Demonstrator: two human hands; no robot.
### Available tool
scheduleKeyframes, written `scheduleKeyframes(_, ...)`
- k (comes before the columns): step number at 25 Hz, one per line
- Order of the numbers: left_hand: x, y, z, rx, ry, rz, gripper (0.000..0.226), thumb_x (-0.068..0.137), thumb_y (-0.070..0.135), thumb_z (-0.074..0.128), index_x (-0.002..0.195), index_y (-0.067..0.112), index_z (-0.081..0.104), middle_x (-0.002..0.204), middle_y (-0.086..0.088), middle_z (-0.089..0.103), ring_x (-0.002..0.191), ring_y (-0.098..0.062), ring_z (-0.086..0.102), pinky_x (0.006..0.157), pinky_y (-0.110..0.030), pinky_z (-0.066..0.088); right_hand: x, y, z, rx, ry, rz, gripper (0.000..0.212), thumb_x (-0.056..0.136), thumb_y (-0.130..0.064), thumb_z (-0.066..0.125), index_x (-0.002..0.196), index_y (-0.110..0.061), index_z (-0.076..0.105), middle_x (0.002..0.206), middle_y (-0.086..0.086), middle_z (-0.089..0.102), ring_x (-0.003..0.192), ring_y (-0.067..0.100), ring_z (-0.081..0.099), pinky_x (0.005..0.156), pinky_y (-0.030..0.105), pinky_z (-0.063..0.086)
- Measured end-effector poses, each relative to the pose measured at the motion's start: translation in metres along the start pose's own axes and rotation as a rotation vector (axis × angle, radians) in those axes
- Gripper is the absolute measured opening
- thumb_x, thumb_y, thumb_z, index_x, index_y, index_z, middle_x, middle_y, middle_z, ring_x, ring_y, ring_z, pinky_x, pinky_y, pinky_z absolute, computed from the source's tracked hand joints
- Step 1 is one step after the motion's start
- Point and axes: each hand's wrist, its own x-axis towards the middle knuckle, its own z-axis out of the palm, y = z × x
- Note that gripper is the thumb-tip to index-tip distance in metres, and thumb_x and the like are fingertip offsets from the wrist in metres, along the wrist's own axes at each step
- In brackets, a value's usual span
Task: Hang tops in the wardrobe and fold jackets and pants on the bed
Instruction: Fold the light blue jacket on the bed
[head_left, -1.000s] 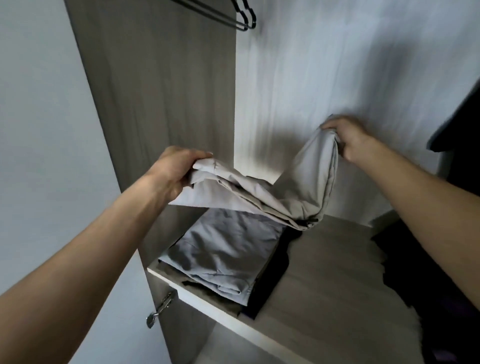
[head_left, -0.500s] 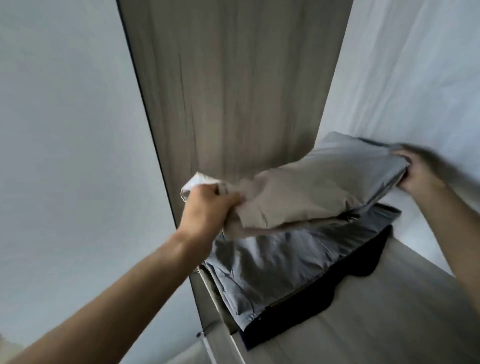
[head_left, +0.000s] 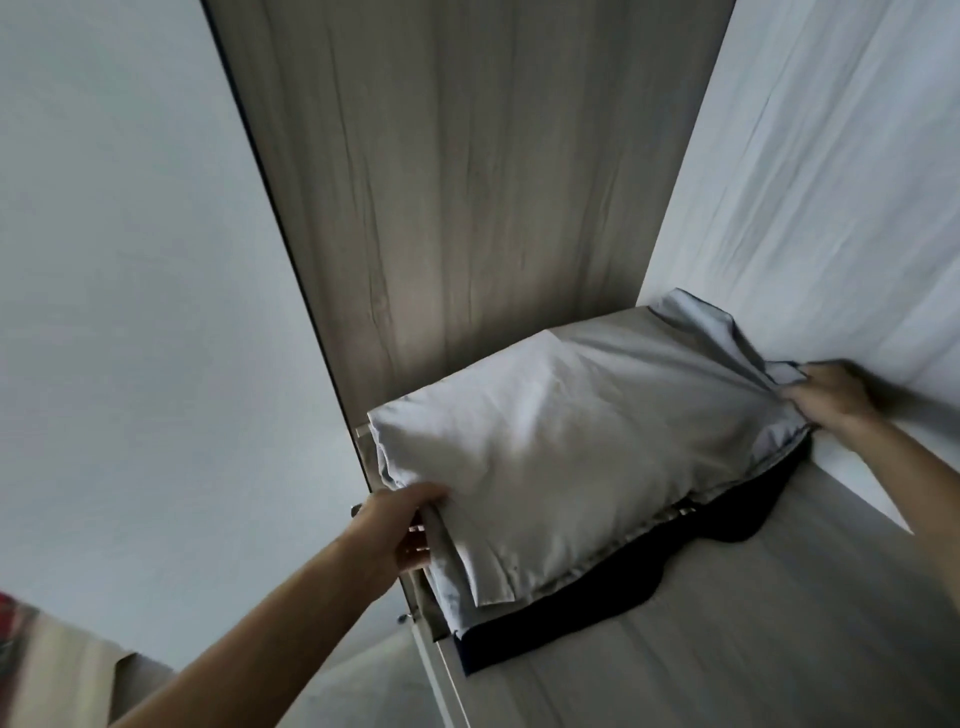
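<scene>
A folded light grey garment (head_left: 561, 441) lies on top of a stack on the wardrobe shelf (head_left: 753, 649). Under it shows the edge of another grey folded garment (head_left: 452, 587), and a dark navy garment (head_left: 623, 597) lies at the bottom. My left hand (head_left: 405, 525) holds the near left edge of the top garment, fingers curled round the fold. My right hand (head_left: 826, 400) grips the far right corner of the same garment, close to the wardrobe's back wall.
The wardrobe's wooden side panel (head_left: 467, 182) rises behind the stack, and its pale back wall (head_left: 831, 182) is on the right. A white room wall (head_left: 130, 260) fills the left. A small metal fitting (head_left: 402, 617) sticks out below the shelf edge.
The light grey garment has come down from the air onto the stack and now lies flat. Both hands have lowered with it, and the view has swung left and closer.
</scene>
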Motion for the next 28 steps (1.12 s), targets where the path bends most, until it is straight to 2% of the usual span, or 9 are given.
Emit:
scheduleKeyframes(3,0.016,0.006,0.001,-0.010,0.135,0.065,0.010,0.088,0.007,0.065,0.084,0.007,0.056,0.069,-0.009,0.053,0.058,-0.022,0.052,0.050,-0.025,0.044,-0.004,0.001,-0.011,-0.282,-0.108,0.001,0.033,0.085,-0.019,0.067,0.114,-0.004,0.067,0.122,0.023,0.065,0.109,0.040,0.061,0.091,0.043,0.050)
scheduleKeyframes(6,0.034,0.019,-0.001,0.024,0.253,0.200,0.020,0.081,0.012,0.064,0.094,0.004,0.051,0.081,-0.012,0.051,0.061,-0.024,0.048,0.054,-0.028,0.043,0.000,-0.020,-0.006,-0.640,0.121,-0.261,0.035,0.087,-0.020,0.064,0.119,-0.006,0.062,0.122,0.023,0.063,0.109,0.040,0.062,0.087,0.045,0.053)
scheduleKeyframes(8,0.048,0.027,0.003,0.348,0.455,0.417,0.052,0.079,0.023,0.065,0.123,0.005,0.044,0.116,-0.016,0.049,0.093,-0.035,0.055,0.077,-0.045,0.053,0.006,-0.051,0.016,-0.551,0.256,-0.593,0.035,0.084,-0.021,0.066,0.116,-0.005,0.063,0.115,0.021,0.064,0.104,0.041,0.063,0.086,0.047,0.052)
scheduleKeyframes(10,0.061,0.039,0.020,0.769,0.579,0.801,0.068,0.088,0.036,0.062,0.146,0.013,0.033,0.146,-0.016,0.033,0.134,-0.037,0.035,0.111,-0.050,0.033,0.017,-0.087,0.051,-0.495,0.173,-0.767,0.046,0.091,-0.039,0.061,0.129,-0.012,0.060,0.133,0.018,0.057,0.123,0.039,0.053,0.103,0.047,0.043)
scheduleKeyframes(12,0.075,0.045,0.041,1.145,0.429,0.991,0.076,0.093,0.065,0.038,0.155,0.024,0.020,0.161,-0.015,0.015,0.150,-0.034,0.011,0.120,-0.050,0.009,0.034,-0.107,0.084,-0.501,0.030,-0.684,0.058,0.094,-0.059,0.046,0.140,-0.025,0.052,0.148,0.012,0.044,0.137,0.039,0.037,0.115,0.049,0.028)
scheduleKeyframes(16,0.113,-0.002,0.039,1.428,0.376,0.763,0.086,0.084,0.086,0.004,0.156,0.039,0.000,0.163,-0.011,0.007,0.151,-0.032,0.001,0.121,-0.057,0.002,0.079,-0.079,0.121,-0.409,-0.122,-0.508,0.061,0.098,-0.059,0.036,0.148,-0.024,0.041,0.153,0.010,0.039,0.143,0.032,0.028,0.119,0.041,0.019)
scheduleKeyframes(20,0.115,-0.014,0.026,1.445,0.467,0.653,0.095,0.079,0.089,0.001,0.157,0.034,0.008,0.160,-0.017,0.011,0.150,-0.037,0.005,0.118,-0.062,0.006,0.089,-0.075,0.124,-0.305,-0.020,-0.542,0.049,0.103,-0.039,0.043,0.138,-0.006,0.053,0.149,0.015,0.047,0.139,0.031,0.039,0.118,0.037,0.022)
scheduleKeyframes(23,0.111,-0.015,0.016,1.475,0.482,0.689,0.098,0.083,0.087,0.006,0.153,0.022,0.032,0.150,-0.025,0.032,0.140,-0.044,0.026,0.113,-0.061,0.021,0.082,-0.080,0.113,-0.548,0.204,-0.583,0.042,0.099,-0.036,0.052,0.124,-0.004,0.061,0.140,0.017,0.050,0.124,0.038,0.046,0.103,0.048,0.036)
scheduleKeyframes(28,0.105,-0.024,0.004,1.474,0.479,0.697,0.101,0.083,0.087,0.008,0.155,0.019,0.026,0.154,-0.031,0.026,0.144,-0.044,0.023,0.116,-0.057,0.018,0.083,-0.083,0.111,-0.443,-0.184,-0.356,0.061,0.106,-0.046,0.025,0.144,-0.003,0.045,0.150,0.020,0.043,0.137,0.036,0.041,0.115,0.043,0.030)
